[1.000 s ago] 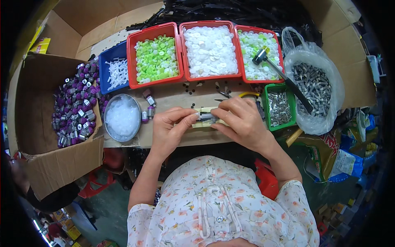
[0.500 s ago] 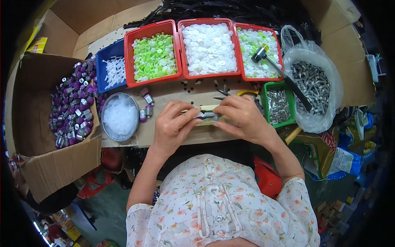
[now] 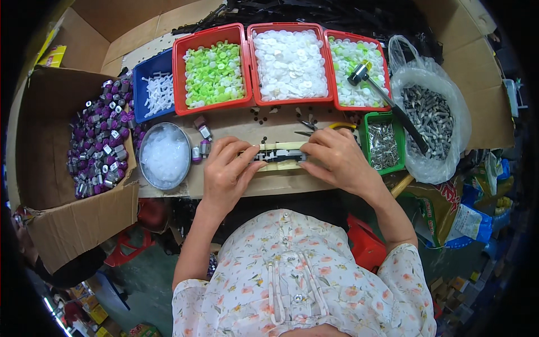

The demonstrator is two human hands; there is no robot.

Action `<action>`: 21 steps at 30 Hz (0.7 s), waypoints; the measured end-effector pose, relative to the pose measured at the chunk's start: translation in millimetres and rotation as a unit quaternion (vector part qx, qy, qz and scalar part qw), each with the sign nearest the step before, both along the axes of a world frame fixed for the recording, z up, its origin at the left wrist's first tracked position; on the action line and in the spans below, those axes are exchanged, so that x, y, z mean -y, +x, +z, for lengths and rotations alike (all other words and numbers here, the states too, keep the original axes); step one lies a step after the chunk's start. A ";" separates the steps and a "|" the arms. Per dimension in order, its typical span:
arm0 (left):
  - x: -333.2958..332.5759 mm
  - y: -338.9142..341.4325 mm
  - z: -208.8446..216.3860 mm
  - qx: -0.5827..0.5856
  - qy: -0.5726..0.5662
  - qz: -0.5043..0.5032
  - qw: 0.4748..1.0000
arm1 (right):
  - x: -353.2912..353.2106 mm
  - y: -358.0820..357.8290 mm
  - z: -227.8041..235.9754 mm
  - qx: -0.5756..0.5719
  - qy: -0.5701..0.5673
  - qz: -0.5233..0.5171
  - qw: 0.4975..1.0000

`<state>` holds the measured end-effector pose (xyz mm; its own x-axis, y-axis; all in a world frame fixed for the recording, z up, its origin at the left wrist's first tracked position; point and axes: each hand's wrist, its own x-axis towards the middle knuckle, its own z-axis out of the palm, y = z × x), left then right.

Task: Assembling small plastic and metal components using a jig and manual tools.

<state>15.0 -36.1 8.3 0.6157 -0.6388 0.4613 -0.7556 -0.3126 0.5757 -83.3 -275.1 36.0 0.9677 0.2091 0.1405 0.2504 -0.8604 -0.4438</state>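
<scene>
At the table's front, a slim black-and-grey mechanical part (image 3: 279, 154) lies along a cream-coloured fixture (image 3: 278, 166); its exact kind I cannot make out. My left hand (image 3: 225, 168) pinches the left end of the part between thumb and fingers. On the other end, the thumb and bent fingers of my right hand (image 3: 341, 160) close in the same way. My fingertips hide both ends. Beyond my right hand lie yellow-handled pliers (image 3: 342, 126).
Red bins (image 3: 251, 73) of green and white plastic pieces line the back. A hammer (image 3: 396, 109) rests across the right bin and a bag of grey parts (image 3: 429, 163). Left are a round metal bowl (image 3: 186, 168) and a cardboard box (image 3: 84, 224) of purple-and-silver pieces. A green bin (image 3: 368, 116) holds metal pins.
My hands have moved apart slightly, uncovering more of the black part and the cream fixture. The whole view has shifted a little.
</scene>
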 end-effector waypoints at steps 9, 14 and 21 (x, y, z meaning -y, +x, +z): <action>11.0 -2.6 -3.0 -0.007 0.008 -0.015 1.000 | -4.7 3.6 -6.4 -0.009 0.025 0.013 1.000; 18.4 -5.0 -3.2 -0.011 0.000 -0.030 0.999 | -11.7 1.9 -9.1 0.015 -0.019 0.005 1.000; 25.8 -2.2 -9.7 -0.019 0.010 -0.059 0.998 | -7.7 0.8 -12.1 0.020 0.095 -0.030 0.995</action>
<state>12.8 -61.9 -1.4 0.5520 -0.7167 0.4261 -0.7659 -0.2339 0.5988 -82.5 -267.4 23.9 0.9707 0.1171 0.2099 0.2214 -0.7759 -0.5907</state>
